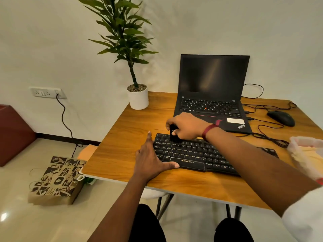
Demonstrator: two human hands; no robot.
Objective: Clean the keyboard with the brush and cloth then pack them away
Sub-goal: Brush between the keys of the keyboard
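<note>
At the near left of the worktop [122, 172], my left hand [150, 161] lies flat and released, thumb against the near edge of the black keyboard [192, 155], bracing its left end. Just beyond, my right hand [187, 126] has its fingers [172, 123] clenched round the stubby black brush [175, 138], bristles down on the far-left keys. The keyboard looks light and rigid, likely to skid on the smooth wood unless steadied at one end; the brush seems small and soft-bristled, best gripped low on its handle. A dark laptop [213, 88] stands open behind.
</note>
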